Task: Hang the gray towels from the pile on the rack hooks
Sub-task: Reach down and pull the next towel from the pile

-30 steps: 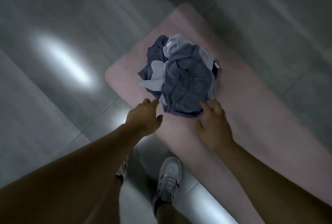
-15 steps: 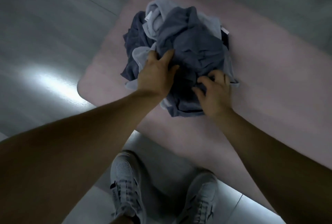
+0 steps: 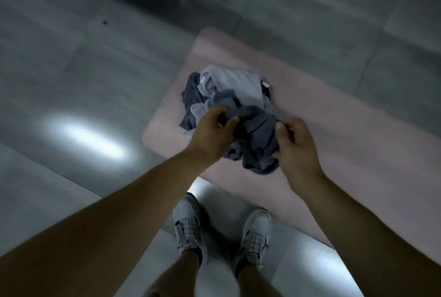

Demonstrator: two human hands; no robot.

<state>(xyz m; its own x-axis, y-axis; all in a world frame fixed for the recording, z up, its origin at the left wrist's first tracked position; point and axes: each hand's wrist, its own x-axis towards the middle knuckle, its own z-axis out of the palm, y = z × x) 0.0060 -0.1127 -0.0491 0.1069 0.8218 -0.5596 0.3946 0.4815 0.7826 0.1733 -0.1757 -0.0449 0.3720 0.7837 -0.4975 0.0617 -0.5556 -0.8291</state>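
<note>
- Head view: the left hand (image 3: pixel 211 129) and right hand (image 3: pixel 298 146) each pinch a fold of the dark towel (image 3: pixel 259 132), which is bunched between them over the mat's (image 3: pixel 346 117) near left corner.
- The pile (image 3: pixel 235 82) lies just beyond the hands, touching the towel; both hands are equally near.
- The towel is soft, crumpled terry with no clear long axis. The mat is pink and flat. No rack shows.

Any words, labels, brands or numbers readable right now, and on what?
None can be read.
White tag on the light gray towel: too small and blurred.
Dark gray towel held by left hand and right hand: no label showing.
White sneakers: dark side marks, no legible brand.
</note>
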